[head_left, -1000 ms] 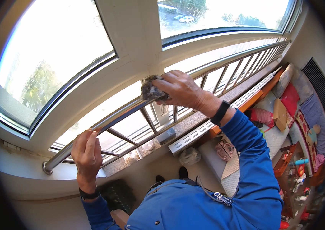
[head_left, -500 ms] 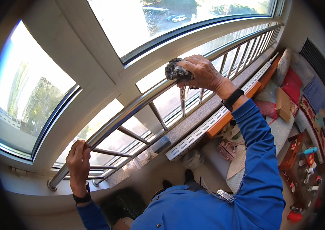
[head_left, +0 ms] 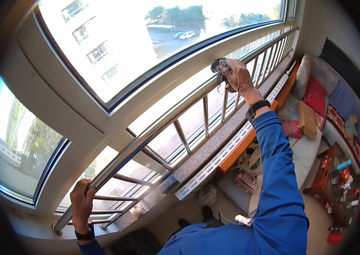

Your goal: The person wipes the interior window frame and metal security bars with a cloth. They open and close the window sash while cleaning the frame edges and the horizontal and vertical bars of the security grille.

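Note:
My right hand (head_left: 238, 76) is closed round a bunched, dark grey rag (head_left: 221, 66), its loose threads hanging down. It presses the rag over the top of a shiny metal handrail (head_left: 163, 122) that runs along the window. Lower on the left, my left hand (head_left: 82, 200) wraps its fingers round the near end of the same rail. Thin metal balusters (head_left: 181, 137) stand below the rail, between it and a lower bar. Both wrists carry dark bands, and my sleeves are blue.
Behind the railing is a large framed window (head_left: 158, 63). A white slotted radiator cover (head_left: 214, 165) with an orange side lies under the speckled sill. To the right stand a bed with red cushions, a cardboard box (head_left: 306, 120), and a cluttered wooden shelf (head_left: 319, 170). A pink bag (head_left: 245, 182) sits below.
My right hand has slid farther along the rail, away to the right, with the rag. My left hand stays on the near end of the rail. The whole view has shifted.

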### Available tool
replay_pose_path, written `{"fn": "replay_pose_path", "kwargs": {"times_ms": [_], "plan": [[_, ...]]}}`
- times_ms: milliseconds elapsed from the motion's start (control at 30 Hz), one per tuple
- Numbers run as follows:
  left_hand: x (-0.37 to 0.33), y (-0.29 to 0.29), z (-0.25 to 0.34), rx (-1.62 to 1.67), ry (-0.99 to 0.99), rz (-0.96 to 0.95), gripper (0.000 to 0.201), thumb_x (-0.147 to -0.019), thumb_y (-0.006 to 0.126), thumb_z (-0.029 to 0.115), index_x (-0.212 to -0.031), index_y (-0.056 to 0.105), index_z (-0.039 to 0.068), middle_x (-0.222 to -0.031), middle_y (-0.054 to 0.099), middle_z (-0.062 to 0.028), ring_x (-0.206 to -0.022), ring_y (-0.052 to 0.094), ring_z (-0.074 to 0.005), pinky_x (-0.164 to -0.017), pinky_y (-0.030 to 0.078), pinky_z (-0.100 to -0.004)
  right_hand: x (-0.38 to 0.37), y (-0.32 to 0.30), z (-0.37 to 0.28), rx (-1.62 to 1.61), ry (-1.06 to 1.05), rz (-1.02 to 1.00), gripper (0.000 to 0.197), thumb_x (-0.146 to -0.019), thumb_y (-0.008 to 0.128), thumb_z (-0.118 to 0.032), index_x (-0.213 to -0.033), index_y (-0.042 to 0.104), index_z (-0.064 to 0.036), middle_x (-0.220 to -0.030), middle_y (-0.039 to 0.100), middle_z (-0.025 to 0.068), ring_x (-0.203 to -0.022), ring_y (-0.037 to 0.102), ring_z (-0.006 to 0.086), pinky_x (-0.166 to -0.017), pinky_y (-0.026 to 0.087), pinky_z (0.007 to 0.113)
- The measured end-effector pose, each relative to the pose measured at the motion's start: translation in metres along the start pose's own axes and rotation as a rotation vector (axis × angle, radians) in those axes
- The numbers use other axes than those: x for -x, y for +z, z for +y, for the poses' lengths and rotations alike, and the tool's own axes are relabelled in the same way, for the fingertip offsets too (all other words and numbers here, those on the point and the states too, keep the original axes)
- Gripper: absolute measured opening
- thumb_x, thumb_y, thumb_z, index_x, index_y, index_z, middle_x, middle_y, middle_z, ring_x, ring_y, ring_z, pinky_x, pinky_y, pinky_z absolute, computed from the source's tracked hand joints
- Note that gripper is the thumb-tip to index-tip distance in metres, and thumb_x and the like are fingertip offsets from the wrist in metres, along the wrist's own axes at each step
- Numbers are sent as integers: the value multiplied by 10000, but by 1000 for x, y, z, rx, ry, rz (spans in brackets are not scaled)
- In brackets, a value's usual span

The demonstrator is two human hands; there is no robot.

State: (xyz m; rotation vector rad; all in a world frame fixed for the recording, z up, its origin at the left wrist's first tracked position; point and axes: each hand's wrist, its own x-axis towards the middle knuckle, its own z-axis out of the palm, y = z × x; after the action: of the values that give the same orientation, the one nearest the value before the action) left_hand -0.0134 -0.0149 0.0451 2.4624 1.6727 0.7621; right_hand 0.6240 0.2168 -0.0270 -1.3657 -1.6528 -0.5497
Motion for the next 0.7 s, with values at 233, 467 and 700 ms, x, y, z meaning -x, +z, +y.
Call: {"fn": "replay_pose_path", "kwargs": {"times_ms": [233,467,700], "plan": [[0,-6,-6,47,-114,-128,274,-848,622,28,-1108,658,-53,-891,617,-122,-703,537,-194,-663,454,-331,-7,24,32,-20,267,151,392,-978,639,-349,-1134,749,-6,-1154,715,229,-1122,661,407,-1021,523,494],[3,1,-26,46,-198,-135,408,-771,672,22,-1169,645,-65,-957,635,-115,-726,545,-174,-681,470,-319,12,32,-1,-96,300,287,393,-905,709,-258,-1178,706,24,-1247,691,247,-1220,623,432,-1099,492,479],[6,-2,-31,43,-177,-174,462,-751,684,8,-1204,637,-74,-960,660,-139,-784,616,-211,-747,520,-336,46,47,-102,-253,340,554,385,-1046,661,-307,-1262,670,11,-1331,632,314,-1249,627,474,-1063,526,495]]}}
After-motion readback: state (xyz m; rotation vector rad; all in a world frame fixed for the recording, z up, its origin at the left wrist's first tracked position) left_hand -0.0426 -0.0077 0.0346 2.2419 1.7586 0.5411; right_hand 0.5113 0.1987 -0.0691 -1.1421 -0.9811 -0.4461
